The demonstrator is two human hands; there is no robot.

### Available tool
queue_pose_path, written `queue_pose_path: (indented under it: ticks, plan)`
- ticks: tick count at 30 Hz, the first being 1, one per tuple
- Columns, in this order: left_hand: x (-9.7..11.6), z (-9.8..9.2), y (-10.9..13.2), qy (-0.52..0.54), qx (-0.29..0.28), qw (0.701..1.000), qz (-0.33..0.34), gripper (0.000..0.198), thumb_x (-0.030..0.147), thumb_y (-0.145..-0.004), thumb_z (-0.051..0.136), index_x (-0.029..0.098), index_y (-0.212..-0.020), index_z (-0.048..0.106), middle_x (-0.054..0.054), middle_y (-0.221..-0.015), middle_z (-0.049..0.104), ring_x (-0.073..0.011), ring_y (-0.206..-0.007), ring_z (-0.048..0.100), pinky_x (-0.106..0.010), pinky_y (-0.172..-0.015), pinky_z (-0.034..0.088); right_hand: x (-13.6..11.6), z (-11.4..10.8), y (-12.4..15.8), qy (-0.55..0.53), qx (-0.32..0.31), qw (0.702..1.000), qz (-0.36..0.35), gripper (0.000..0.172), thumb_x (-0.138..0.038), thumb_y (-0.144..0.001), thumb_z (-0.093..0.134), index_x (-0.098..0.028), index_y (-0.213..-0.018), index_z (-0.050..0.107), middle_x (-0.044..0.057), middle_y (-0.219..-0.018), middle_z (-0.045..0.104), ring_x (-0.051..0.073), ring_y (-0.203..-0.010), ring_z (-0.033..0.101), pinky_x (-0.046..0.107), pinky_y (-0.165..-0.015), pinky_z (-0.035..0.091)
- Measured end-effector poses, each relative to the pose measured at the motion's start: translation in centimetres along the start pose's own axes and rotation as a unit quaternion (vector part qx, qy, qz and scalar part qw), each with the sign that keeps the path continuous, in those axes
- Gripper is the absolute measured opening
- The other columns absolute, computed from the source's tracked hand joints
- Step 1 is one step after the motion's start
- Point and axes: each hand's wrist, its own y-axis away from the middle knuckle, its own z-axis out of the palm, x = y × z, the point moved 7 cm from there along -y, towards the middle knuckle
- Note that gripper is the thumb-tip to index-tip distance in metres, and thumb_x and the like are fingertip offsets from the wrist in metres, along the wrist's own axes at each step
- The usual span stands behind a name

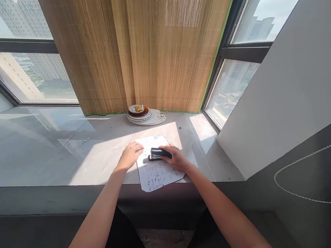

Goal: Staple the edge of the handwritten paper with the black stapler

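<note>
White sheets of handwritten paper (152,176) lie on the window ledge, their near edge reaching the ledge's front. A black stapler (158,152) is over the middle of the paper, its jaws pointing left. My right hand (175,157) is wrapped round the stapler's right end. On the left, my left hand (129,155) has its fingers stretched over the paper's left edge, with the fingertips on or just above the sheet. Whether there is a staple in the paper is too small to tell.
A stack of plates (140,118) stands on the ledge (105,147) at the back, before a hanging bamboo blind (145,54). Windows flank the blind. A slanted white wall (276,94) borders the ledge on the right, and a beaded cord (298,196) hangs nearby.
</note>
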Motion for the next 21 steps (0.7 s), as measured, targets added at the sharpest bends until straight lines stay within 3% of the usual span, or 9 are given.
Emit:
queue_pose_path:
  ticks: [5,11,15,17,19,21]
  plan:
    - [-0.1,0.3,-0.1,0.009,-0.009,1.0,0.006,0.026,0.039,-0.102,0.06,0.028,-0.106,0.084,-0.008,-0.126,0.08,-0.0332,-0.126,0.068,-0.05,-0.119,0.047,1.2,-1.5,1.0,0.003,0.017,1.0,0.016,0.045,-0.023,-0.099,0.075,-0.031,-0.144,0.071,0.01,-0.125,0.078,0.032,-0.119,0.068,0.054,-0.104,0.06]
    - [0.0,-0.1,0.0,0.014,0.022,1.0,-0.01,0.035,0.039,-0.108,0.05,0.027,-0.116,0.082,-0.012,-0.136,0.076,-0.0327,-0.135,0.064,-0.047,-0.123,0.045,2.7,-3.2,2.5,0.023,0.031,0.998,0.051,0.042,-0.033,-0.099,0.075,-0.029,-0.141,0.073,0.012,-0.126,0.077,0.035,-0.117,0.071,0.056,-0.1,0.062]
    - [0.2,-0.2,0.0,0.015,0.026,0.999,-0.014,0.034,0.038,-0.108,0.05,0.026,-0.114,0.081,-0.011,-0.134,0.076,-0.0324,-0.129,0.066,-0.047,-0.121,0.046,5.4,-7.1,5.0,0.048,0.079,0.989,0.117,0.043,-0.05,-0.097,0.077,-0.027,-0.133,0.077,0.013,-0.123,0.079,0.037,-0.114,0.074,0.059,-0.099,0.063]
    - [0.2,-0.2,-0.1,0.009,0.023,1.0,-0.018,0.032,0.035,-0.107,0.051,0.025,-0.112,0.081,-0.011,-0.13,0.076,-0.0326,-0.125,0.067,-0.049,-0.119,0.048,7.1,-9.0,5.8,0.035,0.07,0.986,0.15,0.047,-0.06,-0.093,0.08,-0.028,-0.127,0.08,0.011,-0.115,0.081,0.035,-0.105,0.076,0.054,-0.09,0.065]
    - [0.0,-0.1,-0.3,0.01,0.025,0.999,-0.021,0.031,0.034,-0.107,0.051,0.025,-0.109,0.08,-0.01,-0.127,0.075,-0.032,-0.122,0.068,-0.049,-0.116,0.049,9.0,-10.7,5.6,-0.007,0.071,0.982,0.174,0.05,-0.07,-0.097,0.071,-0.027,-0.118,0.082,0.01,-0.111,0.082,0.031,-0.097,0.076,0.048,-0.081,0.066]
    - [-0.2,-0.1,-0.3,0.024,0.028,0.999,-0.022,0.031,0.034,-0.107,0.05,0.025,-0.108,0.079,-0.01,-0.125,0.074,-0.0306,-0.118,0.069,-0.047,-0.114,0.051,11.0,-12.4,4.4,-0.032,0.119,0.972,0.198,0.059,-0.076,-0.104,0.052,-0.025,-0.109,0.082,0.012,-0.111,0.082,0.03,-0.095,0.076,0.047,-0.08,0.066]
